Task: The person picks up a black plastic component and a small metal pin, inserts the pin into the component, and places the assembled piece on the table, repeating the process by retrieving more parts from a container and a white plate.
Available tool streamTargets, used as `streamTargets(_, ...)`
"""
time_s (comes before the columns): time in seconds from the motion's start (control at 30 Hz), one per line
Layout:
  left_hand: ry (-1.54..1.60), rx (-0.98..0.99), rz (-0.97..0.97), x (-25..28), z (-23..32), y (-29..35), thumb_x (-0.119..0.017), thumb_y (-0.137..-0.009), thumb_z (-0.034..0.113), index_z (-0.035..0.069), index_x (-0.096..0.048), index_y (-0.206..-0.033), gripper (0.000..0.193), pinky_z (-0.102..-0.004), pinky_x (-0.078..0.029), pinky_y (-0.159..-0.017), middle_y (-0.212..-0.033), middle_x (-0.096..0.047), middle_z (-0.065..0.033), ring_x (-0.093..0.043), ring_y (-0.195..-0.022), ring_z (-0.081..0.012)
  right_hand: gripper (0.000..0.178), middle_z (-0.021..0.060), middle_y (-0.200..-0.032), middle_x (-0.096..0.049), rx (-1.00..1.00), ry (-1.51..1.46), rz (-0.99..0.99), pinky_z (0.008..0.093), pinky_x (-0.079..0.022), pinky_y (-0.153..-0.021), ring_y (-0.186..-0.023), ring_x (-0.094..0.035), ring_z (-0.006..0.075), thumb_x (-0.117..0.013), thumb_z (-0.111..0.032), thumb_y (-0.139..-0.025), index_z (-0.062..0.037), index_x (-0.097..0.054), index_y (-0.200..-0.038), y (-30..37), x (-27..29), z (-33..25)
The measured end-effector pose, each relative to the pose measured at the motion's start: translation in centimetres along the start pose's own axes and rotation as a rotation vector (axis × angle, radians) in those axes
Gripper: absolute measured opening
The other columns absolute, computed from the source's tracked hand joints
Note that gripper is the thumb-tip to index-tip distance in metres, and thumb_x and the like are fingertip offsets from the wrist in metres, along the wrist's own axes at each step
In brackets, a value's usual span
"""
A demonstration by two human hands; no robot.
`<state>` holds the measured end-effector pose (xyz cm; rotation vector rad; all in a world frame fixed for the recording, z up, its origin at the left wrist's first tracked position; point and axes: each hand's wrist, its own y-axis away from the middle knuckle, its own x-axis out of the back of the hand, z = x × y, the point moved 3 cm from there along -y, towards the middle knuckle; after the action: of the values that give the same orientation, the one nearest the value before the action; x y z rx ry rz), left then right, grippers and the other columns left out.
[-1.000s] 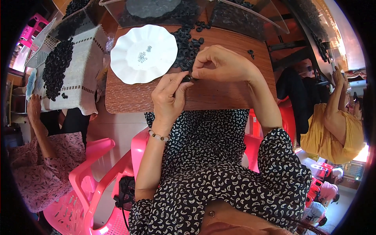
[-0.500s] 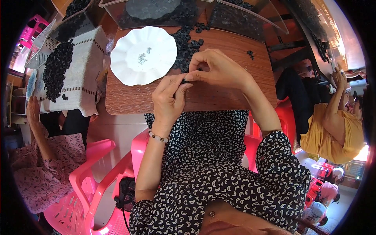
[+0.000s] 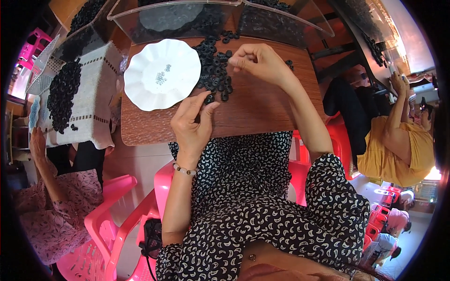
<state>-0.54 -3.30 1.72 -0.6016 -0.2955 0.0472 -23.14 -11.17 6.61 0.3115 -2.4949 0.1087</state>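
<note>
A small black ring-shaped part [image 3: 209,99] sits between the thumb and forefinger of my left hand [image 3: 191,121], just above the near side of the wooden table [image 3: 267,112]. My right hand [image 3: 260,64] is raised at the right edge of a pile of similar black parts [image 3: 215,70]. Its thumb and forefinger are pinched together; anything between them is too small to make out. To the left of the pile lies a white scalloped plate [image 3: 140,86], with a cluster of tiny clear or silvery pieces [image 3: 161,78] near its middle.
Clear plastic bins [image 3: 176,25] holding black parts line the table's far edge. A few black parts [image 3: 290,64] lie at the right. On the left, a cloth-covered table [image 3: 96,84] bears another dark heap [image 3: 64,93]. Co-workers sit on both sides, near a pink chair [image 3: 110,206].
My hands have come apart. The left moved slightly left and nearer with the black part, while the right lifted away toward the pile. The whole view has shifted a little.
</note>
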Motion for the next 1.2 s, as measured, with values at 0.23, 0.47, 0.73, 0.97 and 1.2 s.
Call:
streamTargets(0.23, -0.037, 0.057, 0.069, 0.0, -0.1, 0.1, -0.082, -0.084, 0.009, 0.001, -0.076, -0.108, 0.026, -0.0285, -0.052, -0.066, -0.091, -0.072, -0.0118, -0.066, -0.073, -0.0185, 0.016, 0.0102, -0.082, -0.071, 0.038, 0.346, 0.149, 0.0317, -0.05, -0.069, -0.075, -0.065, 0.015, -0.067, -0.01, -0.096, 0.0035, -0.07, -0.102, -0.4, 0.9, 2.2)
streamTargets(0.47, -0.075, 0.067, 0.071, 0.1, -0.3, 0.2, -0.082, -0.085, 0.01, 0.002, -0.076, -0.109, 0.026, -0.0294, -0.052, -0.065, -0.091, -0.072, -0.0116, -0.066, -0.073, -0.0182, 0.017, 0.0153, -0.091, -0.075, 0.258, 0.321, 0.077, 0.0416, -0.055, -0.079, -0.087, -0.071, 0.0323, -0.069, -0.011, -0.091, -0.0028, -0.073, -0.105, -1.2, -1.4, 2.0)
streamTargets(0.73, -0.071, 0.053, 0.042, 0.0, -0.2, 0.1, -0.082, -0.085, 0.009, 0.001, -0.076, -0.108, 0.025, -0.0302, -0.053, -0.067, -0.092, -0.072, -0.0122, -0.067, -0.074, -0.0206, 0.015, 0.0128, -0.086, -0.07, 0.37, 0.516, 0.173, 0.0436, -0.051, -0.084, -0.089, -0.064, 0.033, -0.073, -0.013, -0.089, -0.0035, -0.072, -0.101, -1.4, -2.3, 2.5)
streamTargets(0.97, -0.062, 0.074, 0.017, 0.0, 0.0, 0.1, -0.082, -0.084, 0.008, 0.001, -0.075, -0.108, 0.025, -0.0305, -0.053, -0.068, -0.093, -0.072, -0.013, -0.068, -0.076, -0.0219, 0.017, 0.0161, -0.091, -0.074, 0.105, 0.235, 0.118, 0.0397, -0.056, -0.077, -0.085, -0.071, 0.0282, -0.071, -0.008, -0.09, -0.0039, -0.073, -0.106, -0.1, -1.0, 1.6)
streamTargets(1.2, -0.075, 0.029, 0.036, 0.0, -0.1, 0.2, -0.082, -0.084, 0.007, 0.002, -0.075, -0.108, 0.025, -0.0306, -0.054, -0.069, -0.094, -0.073, -0.0131, -0.068, -0.076, -0.0221, 0.027, 0.0062, -0.094, -0.076, 0.027, -0.209, -0.016, 0.0274, -0.056, -0.071, -0.081, -0.068, 0.0098, -0.076, -0.019, -0.093, -0.0021, -0.076, -0.114, 2.3, -1.3, 0.5)
